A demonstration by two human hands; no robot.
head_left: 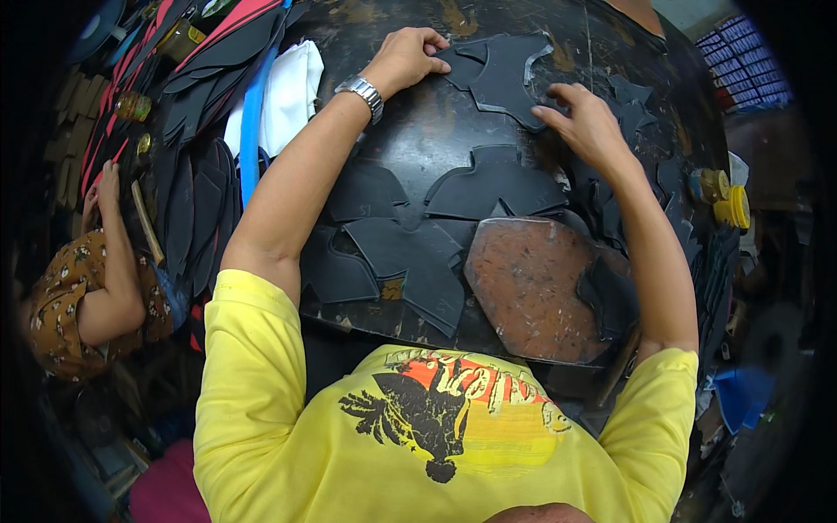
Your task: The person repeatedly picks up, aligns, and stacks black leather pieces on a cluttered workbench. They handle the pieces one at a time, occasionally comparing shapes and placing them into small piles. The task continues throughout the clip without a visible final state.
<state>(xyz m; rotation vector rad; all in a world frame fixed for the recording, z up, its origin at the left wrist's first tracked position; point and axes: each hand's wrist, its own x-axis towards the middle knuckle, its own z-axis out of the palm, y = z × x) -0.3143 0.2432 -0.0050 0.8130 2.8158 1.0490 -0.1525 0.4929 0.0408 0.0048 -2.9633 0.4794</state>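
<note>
A dark cut leather piece (501,78) with a curved notch lies at the far side of a black, stained worktable (436,131). My left hand (405,57), with a metal watch on its wrist, presses its curled fingers on the piece's left edge. My right hand (584,122) rests its fingertips on the piece's right lower edge. Several more dark cut pieces (410,253) lie spread nearer to me. A reddish-brown stone slab (536,292) sits at the near right of the table.
A stack of black sole-shaped pieces (196,200) and white cloth (292,91) lie at the left. Another person in a patterned top (83,288) sits lower left. Small yellow-lidded jars (724,196) stand at the right edge. A blue object (741,392) lies lower right.
</note>
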